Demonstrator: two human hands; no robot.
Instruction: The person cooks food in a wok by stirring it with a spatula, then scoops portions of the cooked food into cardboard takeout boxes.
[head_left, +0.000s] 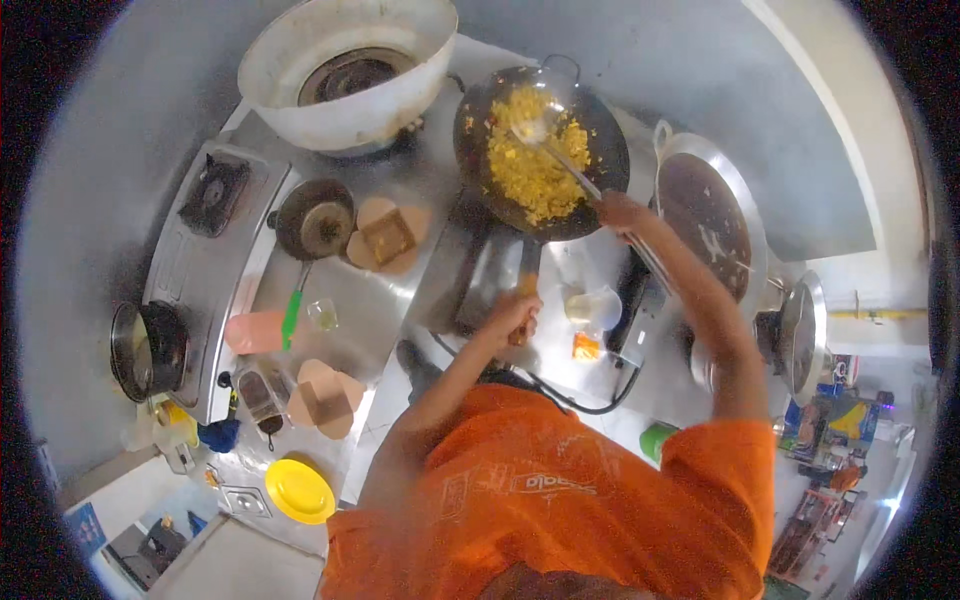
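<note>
A dark wok (469, 161) with yellow fried rice (540, 176) in it stands at the top middle. My left hand (517, 319) is closed around the wok's wooden handle (528, 285), below the pan. My right hand (622, 214) grips the long metal handle of a ladle (531, 130), whose bowl lies in the rice. Right of the wok is a large metal pan of dark brown liquid (705, 217). A clear container (596, 307) and a small orange packet (586, 346) lie between my forearms on the steel surface.
A big pale bowl-shaped ring (352, 124) surrounds a burner at the upper left. A small frying pan (315, 219), two opened brown food boxes (388, 234), a pink container (255, 332), a yellow plate (300, 491) and a steel stove (217, 277) with a black pot (161, 349) are left. A black hose (592, 410) curves near my body.
</note>
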